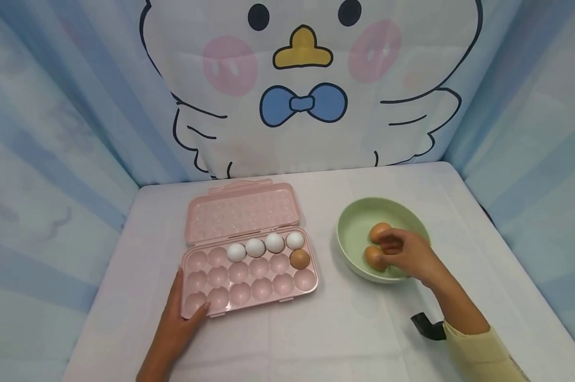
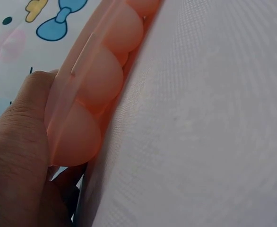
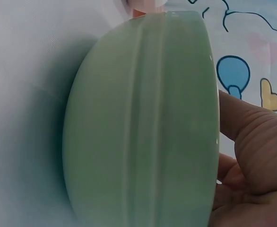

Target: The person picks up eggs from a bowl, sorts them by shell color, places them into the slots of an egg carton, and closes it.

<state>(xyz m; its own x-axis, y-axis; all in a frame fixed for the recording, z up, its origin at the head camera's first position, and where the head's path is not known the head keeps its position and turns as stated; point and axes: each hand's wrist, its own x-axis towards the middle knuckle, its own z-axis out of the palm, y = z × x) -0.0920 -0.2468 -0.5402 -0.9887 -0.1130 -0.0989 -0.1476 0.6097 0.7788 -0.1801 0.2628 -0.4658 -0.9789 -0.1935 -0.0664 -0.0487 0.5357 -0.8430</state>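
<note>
Left hand grips the tray at 8 o'clock. Right hand crosses the bowl's 4 o'clock rim to two eggs; its grip cannot be determined.

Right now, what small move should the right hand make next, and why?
Probably secure a pinch on the nearer brown egg: the right hand is right at it in the green bowl, while the left hand holds the open pink carton, where many cups are empty.
</note>
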